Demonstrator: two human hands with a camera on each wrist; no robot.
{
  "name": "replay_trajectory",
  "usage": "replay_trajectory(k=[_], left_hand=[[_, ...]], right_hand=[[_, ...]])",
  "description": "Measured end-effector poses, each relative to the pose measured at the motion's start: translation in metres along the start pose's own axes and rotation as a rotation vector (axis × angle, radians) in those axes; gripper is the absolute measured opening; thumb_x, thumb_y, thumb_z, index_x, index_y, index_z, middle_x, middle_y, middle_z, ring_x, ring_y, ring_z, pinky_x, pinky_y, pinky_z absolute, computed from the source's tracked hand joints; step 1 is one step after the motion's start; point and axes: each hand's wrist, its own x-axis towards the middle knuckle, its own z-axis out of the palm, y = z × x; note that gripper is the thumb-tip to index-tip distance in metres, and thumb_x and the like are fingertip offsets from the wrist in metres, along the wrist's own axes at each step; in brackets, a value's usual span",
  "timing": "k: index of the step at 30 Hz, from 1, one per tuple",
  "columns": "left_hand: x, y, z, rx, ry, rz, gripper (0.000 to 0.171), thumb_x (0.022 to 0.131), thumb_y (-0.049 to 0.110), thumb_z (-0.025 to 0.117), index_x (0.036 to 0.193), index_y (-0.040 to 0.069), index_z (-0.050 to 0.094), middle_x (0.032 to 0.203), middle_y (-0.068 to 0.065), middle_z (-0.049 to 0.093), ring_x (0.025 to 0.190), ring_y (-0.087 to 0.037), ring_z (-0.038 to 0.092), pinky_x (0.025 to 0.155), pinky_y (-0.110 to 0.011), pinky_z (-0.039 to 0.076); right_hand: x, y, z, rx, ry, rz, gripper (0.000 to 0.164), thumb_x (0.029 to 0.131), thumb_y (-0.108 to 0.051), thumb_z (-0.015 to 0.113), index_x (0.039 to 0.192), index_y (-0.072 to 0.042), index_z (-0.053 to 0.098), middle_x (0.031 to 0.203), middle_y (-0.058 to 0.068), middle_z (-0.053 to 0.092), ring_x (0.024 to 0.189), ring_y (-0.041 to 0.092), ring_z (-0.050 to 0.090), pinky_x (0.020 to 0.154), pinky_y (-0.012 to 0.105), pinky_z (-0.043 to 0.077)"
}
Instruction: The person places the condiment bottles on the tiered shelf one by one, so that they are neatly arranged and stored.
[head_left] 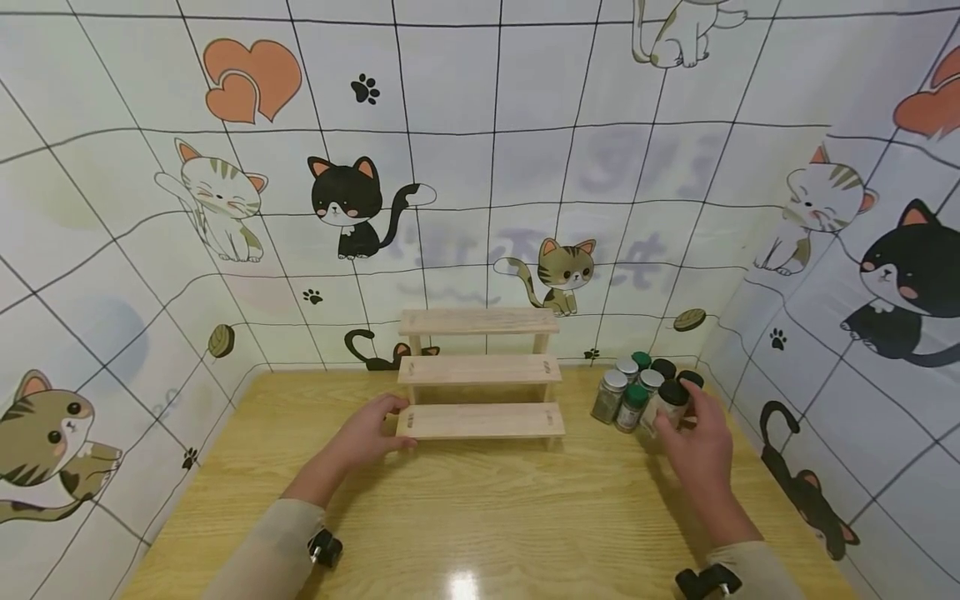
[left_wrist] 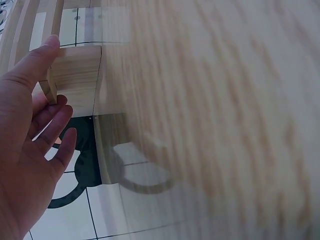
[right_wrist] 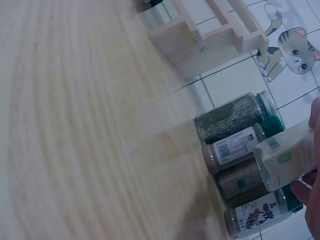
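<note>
A three-step wooden rack [head_left: 480,422] stands against the back wall. My left hand [head_left: 369,435] grips the left end of its lowest step; the left wrist view shows the thumb on one side of the board [left_wrist: 48,85] and fingers at the other. At the right, my right hand [head_left: 703,440] holds a glass spice jar [head_left: 670,402] with a black lid and pale contents. This jar [right_wrist: 285,159] is raised over its neighbours in the right wrist view. Beside it stand several other jars, among them a silver-lidded one [head_left: 611,398] and a green-lidded one [head_left: 632,408].
The wood-grain tabletop [head_left: 480,508] runs up to a wall covering [head_left: 465,175] printed with cartoon cats, which also encloses both sides. The jar cluster stands near the right back corner, a short way right of the rack.
</note>
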Motion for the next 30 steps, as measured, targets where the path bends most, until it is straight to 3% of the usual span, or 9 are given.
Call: replay_trajectory(k=[12, 20, 30], left_hand=[[0.0, -0.002, 0.001, -0.015, -0.002, -0.001, 0.068, 0.087, 0.032, 0.098, 0.142, 0.005, 0.068, 0.135, -0.008, 0.069, 0.129, -0.036, 0.064, 0.11, -0.059, 0.053], [-0.001, -0.007, 0.0, -0.019, -0.009, -0.045, 0.07, 0.087, 0.035, 0.098, 0.144, 0.008, 0.067, 0.14, -0.008, 0.068, 0.132, -0.034, 0.063, 0.113, -0.058, 0.052], [0.0, -0.004, -0.001, 0.009, -0.011, 0.001, 0.069, 0.089, 0.035, 0.096, 0.144, 0.006, 0.067, 0.14, -0.009, 0.069, 0.133, -0.037, 0.064, 0.115, -0.058, 0.05]], right_hand=[[0.024, -0.025, -0.01, 0.166, -0.009, -0.036, 0.064, 0.091, 0.005, 0.08, 0.152, -0.007, 0.065, 0.115, 0.014, 0.067, 0.097, 0.016, 0.058, 0.084, 0.009, 0.048], [0.043, -0.047, -0.007, 0.285, -0.112, -0.004, 0.064, 0.096, 0.004, 0.079, 0.156, -0.013, 0.064, 0.12, 0.009, 0.064, 0.102, 0.018, 0.06, 0.086, 0.007, 0.052], [0.068, -0.078, 0.004, 0.361, -0.289, -0.055, 0.064, 0.104, -0.003, 0.075, 0.163, -0.016, 0.055, 0.134, 0.011, 0.061, 0.111, 0.008, 0.057, 0.092, 0.012, 0.051]])
